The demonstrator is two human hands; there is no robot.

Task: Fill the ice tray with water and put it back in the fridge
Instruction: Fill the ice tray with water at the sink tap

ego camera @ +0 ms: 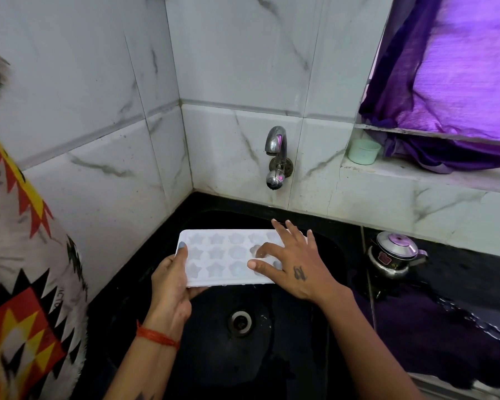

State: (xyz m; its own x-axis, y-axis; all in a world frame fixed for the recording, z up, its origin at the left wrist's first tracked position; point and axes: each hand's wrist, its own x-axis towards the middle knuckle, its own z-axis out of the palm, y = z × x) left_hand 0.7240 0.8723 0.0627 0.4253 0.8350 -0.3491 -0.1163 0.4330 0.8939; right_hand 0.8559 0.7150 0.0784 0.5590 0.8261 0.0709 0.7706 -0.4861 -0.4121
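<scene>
Both forearms reach in from the bottom of the view over a black sink (324, 336), the left wrist wearing a red thread band (156, 337). Left hand (172, 287) has its grip closed on the short end of the white ice tray (214, 256), thumb on top and fingers curled beneath. Right hand (293, 265) lies spread across the tray's other end, fingers straight and pressing down on the moulds, holding nothing. That leaves the tray hanging level above the sink basin, forward of the drain (240, 321) and clearly lower than the wall tap (276, 153), which shows no water running.

I judge the main risk to be the one-ended hold. Once the star and round pockets take on water, the far end will get heavier and may dip, spilling toward the back wall. Whether the pockets already hold water cannot be told from here. The tray also sits nearer the person than the spout, so a stream could miss it or strike the rim and splash. The table to the right, where a small steel kettle (393, 254) stands, looks wet already, and more spill would make it slippery. The carry to the fridge, which is not in view, will likely slop water from shallow pockets if the tray tilts.
</scene>
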